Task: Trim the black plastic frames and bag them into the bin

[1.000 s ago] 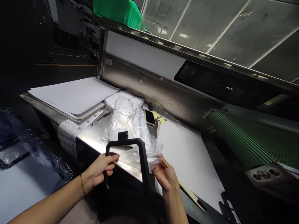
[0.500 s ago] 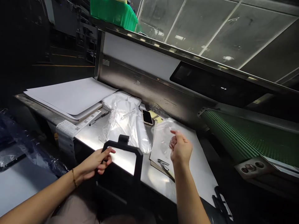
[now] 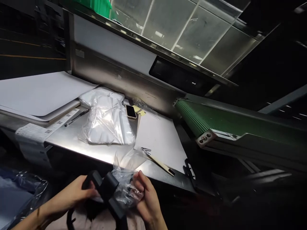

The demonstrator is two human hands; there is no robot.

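My left hand (image 3: 73, 194) is closed around a black plastic frame part (image 3: 103, 187), tilted close to my body at the bottom of the head view. Beside it, my right hand (image 3: 150, 202) grips a crumpled clear plastic bag (image 3: 126, 180). The bag lies against the black part and partly behind it; whether any of the part is inside the bag, I cannot tell. Beyond my hands, a stack of clear plastic bags (image 3: 105, 119) rests on the metal table (image 3: 88, 152). Metal nippers (image 3: 158, 163) with pale handles lie at the edge of a white sheet (image 3: 159, 137).
At left is a stack of large white sheets (image 3: 45, 92), with a pen (image 3: 76, 117) and printed labels (image 3: 35, 132) beside it. A phone (image 3: 130, 111) lies near the back panel. A green conveyor belt (image 3: 230, 119) extends on the right. Wrapped items (image 3: 19, 195) sit lower left.
My right hand has come down from above the white sheet to the black part, bringing the clear bag. My left hand has lowered and tilted the part. The view has shifted right.
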